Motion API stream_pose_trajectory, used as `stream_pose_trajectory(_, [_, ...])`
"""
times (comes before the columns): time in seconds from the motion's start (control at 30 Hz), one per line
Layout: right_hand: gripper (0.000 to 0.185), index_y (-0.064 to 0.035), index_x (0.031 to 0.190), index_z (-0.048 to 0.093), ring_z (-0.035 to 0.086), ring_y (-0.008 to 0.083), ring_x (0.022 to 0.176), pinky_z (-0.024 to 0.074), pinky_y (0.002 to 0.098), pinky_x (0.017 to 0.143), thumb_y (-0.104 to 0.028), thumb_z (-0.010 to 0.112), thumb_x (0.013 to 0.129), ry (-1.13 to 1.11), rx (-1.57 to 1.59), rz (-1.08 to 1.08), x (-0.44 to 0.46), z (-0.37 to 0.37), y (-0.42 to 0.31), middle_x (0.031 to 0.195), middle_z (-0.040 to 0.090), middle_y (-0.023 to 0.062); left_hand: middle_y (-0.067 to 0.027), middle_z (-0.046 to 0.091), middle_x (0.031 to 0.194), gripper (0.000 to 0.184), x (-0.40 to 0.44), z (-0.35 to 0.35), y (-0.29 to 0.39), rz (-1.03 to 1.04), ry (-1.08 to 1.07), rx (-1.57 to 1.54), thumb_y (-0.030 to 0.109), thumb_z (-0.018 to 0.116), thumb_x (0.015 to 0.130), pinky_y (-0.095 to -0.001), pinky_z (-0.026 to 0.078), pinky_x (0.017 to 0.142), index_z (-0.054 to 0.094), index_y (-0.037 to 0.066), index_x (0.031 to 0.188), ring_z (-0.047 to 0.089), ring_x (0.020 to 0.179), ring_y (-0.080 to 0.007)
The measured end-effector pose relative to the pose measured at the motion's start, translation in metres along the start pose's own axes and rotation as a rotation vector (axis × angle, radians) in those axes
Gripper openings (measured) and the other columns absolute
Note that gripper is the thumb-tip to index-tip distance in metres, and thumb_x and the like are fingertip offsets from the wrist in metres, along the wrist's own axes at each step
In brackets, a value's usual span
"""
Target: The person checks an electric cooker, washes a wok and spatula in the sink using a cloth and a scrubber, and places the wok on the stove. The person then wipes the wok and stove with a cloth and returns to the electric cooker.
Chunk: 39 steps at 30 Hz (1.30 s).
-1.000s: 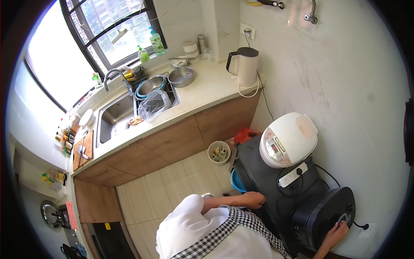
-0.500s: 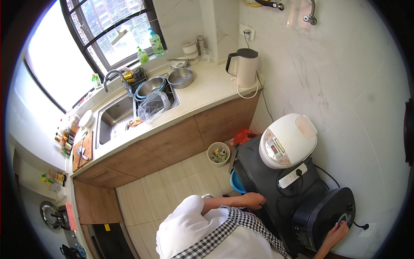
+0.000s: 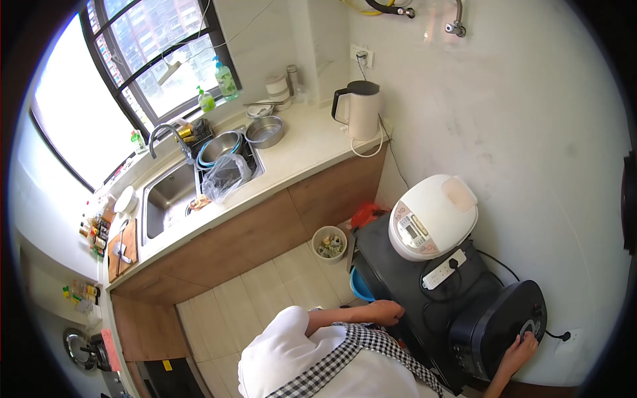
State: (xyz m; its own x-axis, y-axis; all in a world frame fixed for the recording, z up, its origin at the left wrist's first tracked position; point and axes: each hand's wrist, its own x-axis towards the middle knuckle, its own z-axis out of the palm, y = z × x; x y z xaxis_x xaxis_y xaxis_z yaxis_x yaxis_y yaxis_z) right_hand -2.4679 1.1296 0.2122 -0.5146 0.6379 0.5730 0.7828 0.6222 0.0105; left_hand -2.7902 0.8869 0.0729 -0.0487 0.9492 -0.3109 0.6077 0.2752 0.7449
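Observation:
My right hand (image 3: 519,351) is at the black electric pressure cooker (image 3: 497,331), its bent fingers on the round silvery-rimmed knob on the lid. My left hand (image 3: 387,312) is closed at the near edge of the black cabinet top (image 3: 391,282); what its fingers hold, if anything, is hidden. The white rice cooker (image 3: 432,217) stands on the same top, beyond both hands. Between the two cookers lies a white power strip (image 3: 444,268) with a black plug in it.
A blue basin (image 3: 361,285) and a bin with scraps (image 3: 330,244) stand on the floor left of the cabinet. Along the counter are a kettle (image 3: 363,109), a steel pan (image 3: 264,131) and a sink (image 3: 170,205). A black cable runs to the wall socket (image 3: 569,341).
The view has shifted slightly, so the counter appears further left. My right hand stays at the pressure cooker's knob, and my left hand stays at the cabinet edge.

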Motion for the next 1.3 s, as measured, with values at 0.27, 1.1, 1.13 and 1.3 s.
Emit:
stream_pose_trajectory(0.27, [0.019, 0.0035, 0.094, 0.05, 0.047, 0.039, 0.087, 0.0374, 0.0464, 0.079, -0.005, 0.057, 0.079, -0.002, 0.007, 0.045, 0.0, -0.002, -0.003, 0.088, 0.05, 0.0207, -0.0163, 0.063, 0.09, 0.019, 0.006, 0.001, 0.0, 0.0, -0.041, -0.008, 0.018, 0.057, 0.076, -0.0432, 0.047, 0.076, 0.059, 0.006, 0.091, 0.06, 0.09, -0.0343])
stream_pose_trajectory(1.1, [0.027, -0.0045, 0.09, 0.052, 0.049, 0.0322, 0.095, 0.0316, 0.0477, 0.1, -0.003, 0.066, 0.068, 0.028, -0.036, 0.125, 0.004, -0.014, -0.018, 0.089, 0.051, 0.0148, -0.018, 0.065, 0.089, 0.026, 0.017, -0.008, 0.007, 0.044, -0.09, 0.021, 0.021, 0.055, 0.079, -0.0401, 0.048, 0.079, 0.063, 0.007, 0.1, 0.062, 0.088, -0.0336])
stream_pose_trajectory(1.13, [0.027, -0.0046, 0.09, 0.052, 0.049, 0.032, 0.095, 0.0315, 0.0476, 0.1, -0.004, 0.067, 0.068, 0.029, -0.039, 0.13, 0.005, -0.015, -0.019, 0.088, 0.051, 0.0147, -0.018, 0.065, 0.089, 0.026, 0.021, -0.002, -0.001, 0.076, -0.078, 0.036, 0.021, 0.056, 0.079, -0.0399, 0.048, 0.078, 0.063, 0.007, 0.1, 0.062, 0.087, -0.0338])
stream_pose_trajectory(1.3, [0.025, -0.0051, 0.089, 0.053, 0.05, 0.0297, 0.096, 0.0334, 0.0454, 0.099, -0.005, 0.068, 0.069, 0.041, -0.053, 0.147, 0.004, -0.017, -0.018, 0.088, 0.053, 0.0124, -0.0183, 0.065, 0.085, 0.026, 0.023, 0.001, -0.007, 0.125, -0.121, 0.004, 0.02, 0.06, 0.079, -0.0389, 0.049, 0.073, 0.063, 0.006, 0.101, 0.063, 0.082, -0.0334])
